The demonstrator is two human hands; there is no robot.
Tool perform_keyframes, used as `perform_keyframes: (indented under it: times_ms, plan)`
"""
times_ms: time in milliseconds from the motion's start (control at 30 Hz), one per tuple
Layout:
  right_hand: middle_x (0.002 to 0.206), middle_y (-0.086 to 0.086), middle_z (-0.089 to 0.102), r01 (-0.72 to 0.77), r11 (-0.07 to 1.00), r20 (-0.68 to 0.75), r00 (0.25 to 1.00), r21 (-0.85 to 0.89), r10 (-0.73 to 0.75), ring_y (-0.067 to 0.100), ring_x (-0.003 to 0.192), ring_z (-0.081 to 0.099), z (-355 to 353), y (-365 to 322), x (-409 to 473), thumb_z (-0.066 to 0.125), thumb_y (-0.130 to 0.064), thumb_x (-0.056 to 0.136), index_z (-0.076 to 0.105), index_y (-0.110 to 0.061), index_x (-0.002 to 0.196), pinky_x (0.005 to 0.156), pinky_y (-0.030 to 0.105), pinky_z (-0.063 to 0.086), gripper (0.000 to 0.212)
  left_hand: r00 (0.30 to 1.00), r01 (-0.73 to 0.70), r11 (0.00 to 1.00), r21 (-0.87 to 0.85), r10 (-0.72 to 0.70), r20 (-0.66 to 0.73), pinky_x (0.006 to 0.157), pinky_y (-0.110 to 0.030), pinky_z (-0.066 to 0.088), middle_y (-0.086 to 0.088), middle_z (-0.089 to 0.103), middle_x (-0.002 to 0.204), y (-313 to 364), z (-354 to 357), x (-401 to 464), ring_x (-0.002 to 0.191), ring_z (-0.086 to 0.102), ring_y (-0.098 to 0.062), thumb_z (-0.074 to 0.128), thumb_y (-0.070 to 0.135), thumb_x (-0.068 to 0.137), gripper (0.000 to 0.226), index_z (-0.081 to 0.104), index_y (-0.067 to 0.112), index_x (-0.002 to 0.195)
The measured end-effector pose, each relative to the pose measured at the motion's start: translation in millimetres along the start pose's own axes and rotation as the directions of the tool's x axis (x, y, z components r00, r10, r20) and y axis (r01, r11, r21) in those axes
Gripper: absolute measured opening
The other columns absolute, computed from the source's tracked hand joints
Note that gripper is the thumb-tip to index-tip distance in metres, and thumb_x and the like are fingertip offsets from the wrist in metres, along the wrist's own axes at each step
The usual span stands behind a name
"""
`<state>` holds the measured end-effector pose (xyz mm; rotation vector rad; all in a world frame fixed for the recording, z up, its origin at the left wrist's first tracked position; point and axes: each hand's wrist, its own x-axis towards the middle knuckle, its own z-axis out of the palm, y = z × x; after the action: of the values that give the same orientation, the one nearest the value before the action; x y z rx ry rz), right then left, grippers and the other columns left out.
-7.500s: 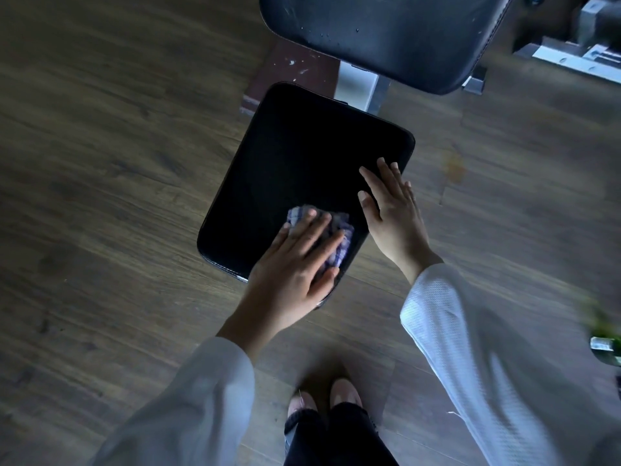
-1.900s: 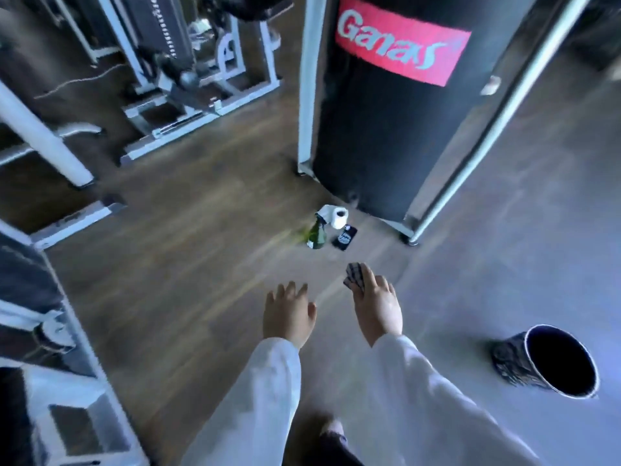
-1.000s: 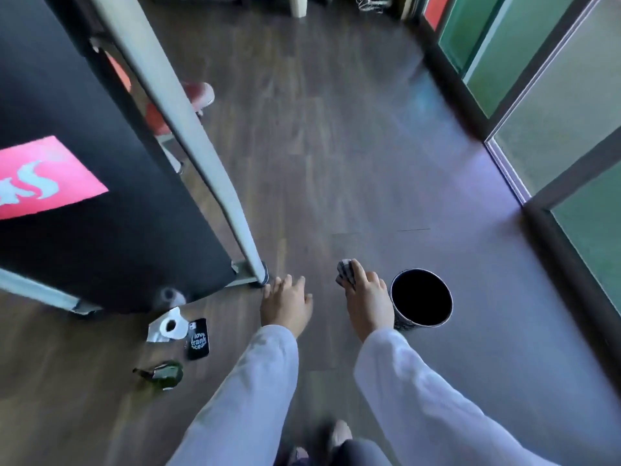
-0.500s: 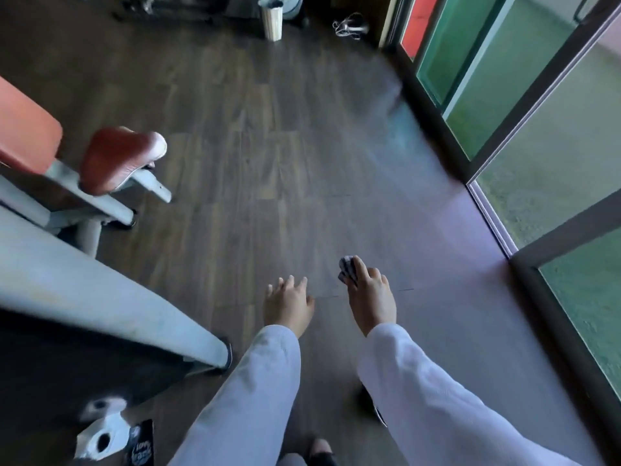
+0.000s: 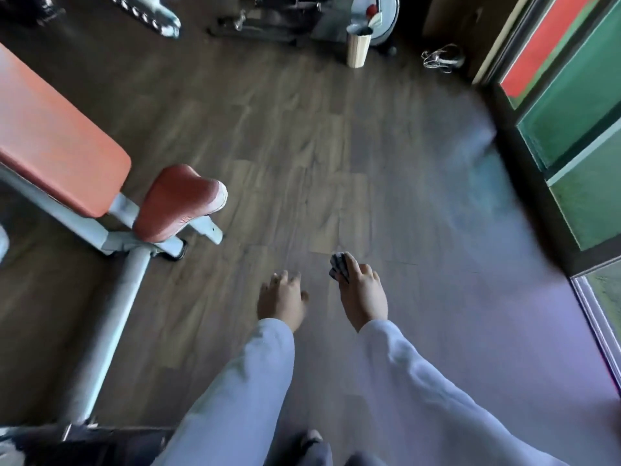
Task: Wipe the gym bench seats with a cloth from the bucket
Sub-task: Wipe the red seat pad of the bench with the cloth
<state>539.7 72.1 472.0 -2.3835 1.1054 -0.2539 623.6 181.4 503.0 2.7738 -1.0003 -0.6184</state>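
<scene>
My right hand [image 5: 362,292] is held out over the wooden floor and grips a small checked cloth [image 5: 338,266], which sticks out past the fingertips. My left hand [image 5: 281,297] hangs beside it with fingers apart and nothing in it. An orange-red gym bench stands to the left: its long pad [image 5: 53,139] runs off the left edge and its small seat pad [image 5: 178,200] points toward me, on a pale metal frame [image 5: 107,317]. The bucket is out of view.
A pale ribbed bin [image 5: 358,48] stands at the back by dark gym machines [image 5: 268,15]. Tangled white cords [image 5: 440,58] lie near it. Glass doors with green and red panels [image 5: 571,105] line the right side. Open wooden floor lies ahead.
The view has swung on from the black seat past the punching bag and the bucket to the orange bench, now nearer. The cloth passed from my left hand to my right, which keeps hold.
</scene>
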Motion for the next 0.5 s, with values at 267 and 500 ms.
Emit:
perform_keyframes:
  times_ms: [267, 500]
  plan:
    - [0.108, 0.016, 0.057, 0.133, 0.99, 0.139, 0.981, 0.037, -0.137, 0.037, 0.098, 0.05, 40.1, -62.1, 161.8, 0.048, -0.023, 0.094, 0.048, -0.019, 0.126, 0.078, 0.038, 0.042, 0.032, 0.982, 0.178, 0.979, -0.095, -0.182, -0.042, 0.108, -0.036, 0.026, -0.006, 0.036, 0.147, -43.8, -54.1, 156.5, 0.132, 0.034, -0.025, 0.044, 0.025, 0.093, 0.05, 0.036, 0.02, 0.141]
    - [0.113, 0.015, 0.056, 0.315, 0.948, 0.278, 0.909, 0.031, -0.311, 0.035, 0.102, 0.049, 86.2, -139.8, 303.9, 0.047, -0.026, 0.095, 0.044, -0.02, 0.131, 0.084, 0.038, 0.041, 0.037, 0.936, 0.31, 0.937, -0.164, -0.331, -0.121, 0.099, -0.037, 0.034, -0.008, 0.05, 0.13, -103.9, -103.1, 284.7, 0.121, 0.044, -0.027, 0.046, 0.023, 0.091, 0.042, 0.044, 0.014, 0.132]
